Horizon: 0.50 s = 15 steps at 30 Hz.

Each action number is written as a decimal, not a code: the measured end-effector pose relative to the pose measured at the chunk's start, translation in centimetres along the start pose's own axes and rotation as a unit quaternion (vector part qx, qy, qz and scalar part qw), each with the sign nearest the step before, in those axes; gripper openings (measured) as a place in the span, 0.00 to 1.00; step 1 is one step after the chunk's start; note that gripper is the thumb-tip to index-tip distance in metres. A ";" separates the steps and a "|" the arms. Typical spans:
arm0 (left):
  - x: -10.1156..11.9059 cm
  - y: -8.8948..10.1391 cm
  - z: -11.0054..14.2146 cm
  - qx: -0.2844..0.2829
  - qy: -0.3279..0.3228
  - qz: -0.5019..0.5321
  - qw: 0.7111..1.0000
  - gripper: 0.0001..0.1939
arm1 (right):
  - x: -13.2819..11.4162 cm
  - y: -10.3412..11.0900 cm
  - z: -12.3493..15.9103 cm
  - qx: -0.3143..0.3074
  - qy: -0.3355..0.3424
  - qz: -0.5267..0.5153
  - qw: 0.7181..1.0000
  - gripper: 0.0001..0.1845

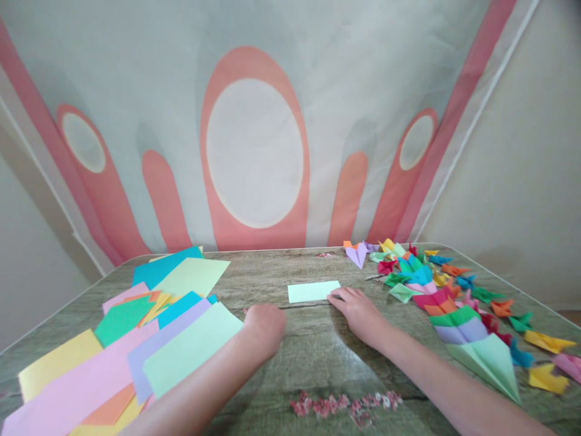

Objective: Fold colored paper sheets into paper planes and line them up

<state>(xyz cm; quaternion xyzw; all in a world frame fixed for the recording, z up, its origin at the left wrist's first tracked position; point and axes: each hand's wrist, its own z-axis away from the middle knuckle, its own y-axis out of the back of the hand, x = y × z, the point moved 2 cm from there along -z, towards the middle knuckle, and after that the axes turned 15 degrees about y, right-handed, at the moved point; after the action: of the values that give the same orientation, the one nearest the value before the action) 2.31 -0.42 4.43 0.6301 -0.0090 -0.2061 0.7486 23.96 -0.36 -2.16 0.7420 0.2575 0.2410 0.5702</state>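
Note:
A narrow pale mint-green paper rectangle [313, 292] lies flat in the middle of the table. My right hand [358, 312] is at its right end, with the fingers bent together and gripping that edge. Left of centre, my left hand [265, 328] is curled into a fist just above the tabletop, apart from the mint rectangle. Its fingers are turned away from view, so whatever may be inside is hidden. Beside my left forearm lies a larger mint-green sheet [193, 348], on top of a lilac sheet [140, 361].
Loose coloured sheets, among them a pink one [86, 387] and a blue one [166, 269], overlap on the left. On the right are several small folded paper figures [488, 295] and nested paper planes [488, 357]. A printed fabric backdrop [254, 239] stands behind the wood-patterned table [267, 272].

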 end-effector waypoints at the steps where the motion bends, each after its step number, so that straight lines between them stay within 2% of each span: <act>1: -0.5 0.0 0.5 0.000 0.015 -0.011 1.000 0.18 | 0.0 0.0 0.0 0.001 0.001 0.001 1.000 0.23; 4: -2.2 -0.4 1.9 -0.009 0.065 -0.058 0.996 0.33 | 0.0 0.0 -0.1 0.002 0.002 -0.001 1.000 0.23; 6: -3.6 -1.0 2.5 -0.016 0.093 -0.073 0.993 0.37 | -0.1 0.1 -0.1 0.001 0.002 -0.002 1.000 0.23; 11: -6.1 -1.5 2.8 -0.027 0.130 -0.103 0.986 0.35 | -0.3 0.5 -0.1 0.010 -0.004 0.003 1.000 0.21; 15: -5.2 -0.8 2.0 0.016 0.096 -0.051 0.994 0.34 | -0.4 0.4 -0.1 0.012 0.001 0.017 1.000 0.19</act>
<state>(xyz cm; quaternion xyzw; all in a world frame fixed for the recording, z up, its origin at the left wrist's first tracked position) -3.28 -0.74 5.39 0.6588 0.0915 -0.1828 0.7241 23.65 -0.70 -1.75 0.7529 0.2482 0.2486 0.5565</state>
